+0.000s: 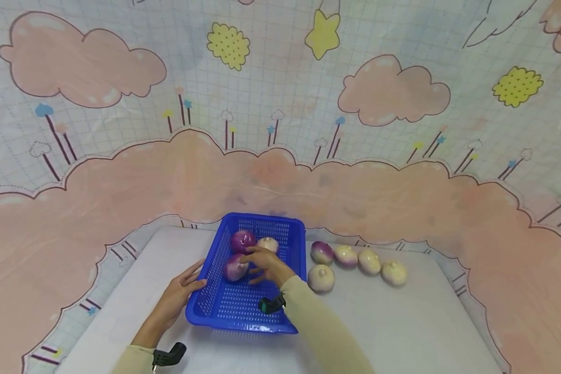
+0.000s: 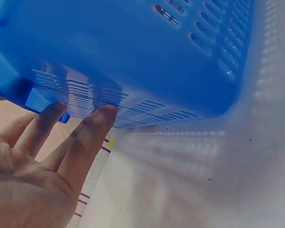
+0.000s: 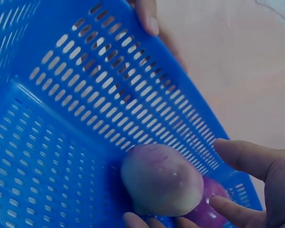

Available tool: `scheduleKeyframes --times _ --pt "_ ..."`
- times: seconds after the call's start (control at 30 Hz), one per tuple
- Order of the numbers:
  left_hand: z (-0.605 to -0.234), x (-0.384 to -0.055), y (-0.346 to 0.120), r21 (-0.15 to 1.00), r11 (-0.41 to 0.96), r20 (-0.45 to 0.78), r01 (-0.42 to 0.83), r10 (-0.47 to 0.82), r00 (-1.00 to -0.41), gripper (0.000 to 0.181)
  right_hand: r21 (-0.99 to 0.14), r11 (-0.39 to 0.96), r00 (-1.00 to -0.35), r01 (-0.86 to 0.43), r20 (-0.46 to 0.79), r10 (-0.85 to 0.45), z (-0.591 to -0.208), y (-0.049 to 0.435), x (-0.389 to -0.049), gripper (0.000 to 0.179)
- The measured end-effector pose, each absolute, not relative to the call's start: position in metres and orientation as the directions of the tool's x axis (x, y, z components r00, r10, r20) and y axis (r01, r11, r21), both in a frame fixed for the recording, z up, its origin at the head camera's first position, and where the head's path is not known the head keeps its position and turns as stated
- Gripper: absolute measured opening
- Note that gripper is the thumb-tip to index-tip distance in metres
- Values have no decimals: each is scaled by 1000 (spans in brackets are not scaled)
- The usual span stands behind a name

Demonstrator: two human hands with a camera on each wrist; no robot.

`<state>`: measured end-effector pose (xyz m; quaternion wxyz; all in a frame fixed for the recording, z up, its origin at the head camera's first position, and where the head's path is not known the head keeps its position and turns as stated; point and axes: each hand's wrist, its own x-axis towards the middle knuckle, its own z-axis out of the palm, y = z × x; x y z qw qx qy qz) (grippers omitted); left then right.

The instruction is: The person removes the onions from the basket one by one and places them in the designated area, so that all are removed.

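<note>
A blue perforated plastic basket (image 1: 248,324) sits slightly askew on the white table. My left hand (image 1: 175,296) holds its left side, thumb over the rim and fingers (image 2: 85,142) against the outside of the slotted wall. Inside, at the far left, lie a purple turnip (image 1: 243,241), a whitish turnip (image 1: 268,244) and a purple-and-white turnip (image 1: 234,268). My right hand (image 1: 265,263) is inside the basket with fingers spread. In the right wrist view, its fingertips are close around the purple-and-white turnip (image 3: 161,183), not closed on it.
Several more purple and white turnips stand right of the basket, among them a whitish one (image 1: 321,278) near its wall and another (image 1: 394,272) farthest right. A cloth backdrop (image 1: 280,182) with printed clouds rises behind the table (image 1: 402,327).
</note>
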<state>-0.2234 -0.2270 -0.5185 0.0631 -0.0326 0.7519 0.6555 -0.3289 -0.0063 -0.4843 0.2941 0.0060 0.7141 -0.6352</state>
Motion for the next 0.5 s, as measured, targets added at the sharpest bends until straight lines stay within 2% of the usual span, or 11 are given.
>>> scheduleKeyframes --times 0.5 --pt "-520 -223 -227 981 139 -138 -132 33 -990 66 -908 178 -828 378 -418 -374 -498 -15 -331 60"
